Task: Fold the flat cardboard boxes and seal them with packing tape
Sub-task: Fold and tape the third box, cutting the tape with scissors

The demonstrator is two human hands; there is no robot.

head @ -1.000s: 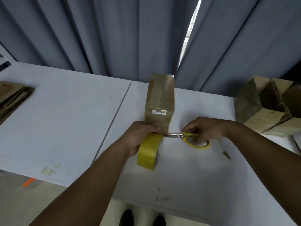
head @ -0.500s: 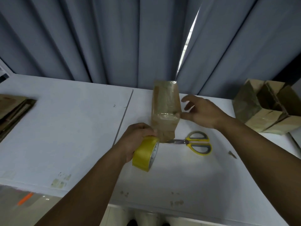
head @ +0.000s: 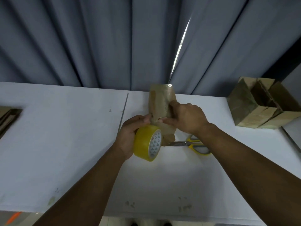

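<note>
At the middle of the white counter (head: 65, 131), the person's left grip (head: 128, 137) is curled round a roll of yellow packing tape (head: 144, 142). The roll stands on edge, its white printed core facing right. The fingertips of that grip reach up to touch the lower left edge of a narrow cardboard box (head: 160, 98).

The right grip (head: 185, 118) clasps the same box from the right side. Its fingers wrap onto the front face, and its thumb presses along the lower front, close to the left fingertips.

The box stands on end between the two grips, rising away from the person, and its brown faces shine with clear tape. Its lower end sits just above the counter beside the tape roll.

Yellow-handled scissors (head: 195, 145) lie flat on the counter just right of the roll. Their blades point left toward the foot of the box, and their handles are partly hidden under the right wrist.

Further out, a cluster of folded cardboard boxes (head: 260, 110) sits at the far right of the counter. A stack of flat cardboard (head: 8, 116) lies at the far left edge.

Grey-blue curtains (head: 97, 38) hang behind the counter, with a thin bright gap between two of the panels.
</note>
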